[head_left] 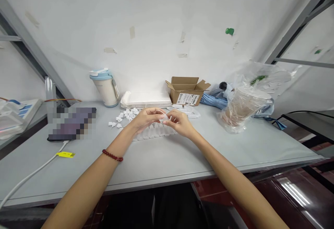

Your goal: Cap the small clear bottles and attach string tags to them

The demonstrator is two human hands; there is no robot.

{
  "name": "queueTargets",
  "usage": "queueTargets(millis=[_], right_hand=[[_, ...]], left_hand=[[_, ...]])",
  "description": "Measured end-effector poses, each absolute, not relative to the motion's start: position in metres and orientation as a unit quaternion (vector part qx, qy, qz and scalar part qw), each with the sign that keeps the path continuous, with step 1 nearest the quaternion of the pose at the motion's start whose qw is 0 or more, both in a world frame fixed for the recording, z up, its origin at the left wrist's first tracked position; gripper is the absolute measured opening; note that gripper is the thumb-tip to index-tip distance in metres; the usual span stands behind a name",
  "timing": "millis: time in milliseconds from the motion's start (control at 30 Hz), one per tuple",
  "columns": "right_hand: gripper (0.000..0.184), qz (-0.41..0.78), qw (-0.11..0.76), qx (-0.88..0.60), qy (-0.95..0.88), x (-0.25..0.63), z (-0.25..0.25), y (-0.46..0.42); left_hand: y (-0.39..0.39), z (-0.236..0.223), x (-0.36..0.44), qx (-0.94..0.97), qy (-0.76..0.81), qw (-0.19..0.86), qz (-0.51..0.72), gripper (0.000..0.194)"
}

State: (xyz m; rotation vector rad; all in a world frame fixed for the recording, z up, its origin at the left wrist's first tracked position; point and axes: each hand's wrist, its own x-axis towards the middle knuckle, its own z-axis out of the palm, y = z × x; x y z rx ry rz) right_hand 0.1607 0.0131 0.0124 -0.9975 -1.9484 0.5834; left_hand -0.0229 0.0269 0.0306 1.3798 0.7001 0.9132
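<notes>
Over the middle of the table, my left hand (146, 120) and my right hand (180, 122) meet with fingers pinched around a small translucent plastic piece (165, 117). It looks like a little bottle, but the fingers cover much of it. Directly beneath stands a row of small translucent bottles (153, 131), partly hidden by both hands. Beyond my left hand lies a loose pile of small white caps (127, 113) with thin tips. A clear plastic package (191, 111) lies behind my right hand.
Along the wall stand a tumbler (105, 88), a white stack (146, 100) and an open cardboard box (186, 93). A plastic-wrapped cup (244, 105) and blue cloth (214, 100) are at right. A dark tablet-like device (73, 123) with a white cable (33, 173) lies left.
</notes>
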Motion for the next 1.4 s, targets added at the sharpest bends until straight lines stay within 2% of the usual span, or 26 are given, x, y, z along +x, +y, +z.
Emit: queueTargets(millis=[200, 400, 733, 1133, 1300, 1400], right_hand=[[0.028, 0.364, 0.413, -0.389, -0.739, 0.161, 0.022, 0.007], [0.029, 0.468, 0.4, -0.373, -0.694, 0.161, 0.024, 0.005], [0.033, 0.418, 0.472, -0.422, -0.652, 0.151, 0.024, 0.002], [0.031, 0.481, 0.462, -0.374, -0.644, 0.149, 0.024, -0.002], [0.033, 0.515, 0.456, -0.325, -0.649, 0.15, 0.027, -0.005], [0.038, 0.497, 0.466, -0.348, -0.643, 0.149, 0.026, -0.004]], left_hand=[[0.028, 0.027, -0.021, 0.557, 0.25, 0.667, 0.427, 0.014], [0.027, 0.027, -0.019, 0.571, 0.229, 0.671, 0.413, 0.014], [0.026, 0.024, -0.016, 0.594, 0.279, 0.622, 0.427, 0.015], [0.02, 0.03, -0.017, 0.614, 0.214, 0.65, 0.395, 0.022], [0.02, 0.031, -0.019, 0.599, 0.236, 0.655, 0.396, 0.02], [0.024, 0.03, -0.021, 0.556, 0.289, 0.65, 0.43, 0.024]])
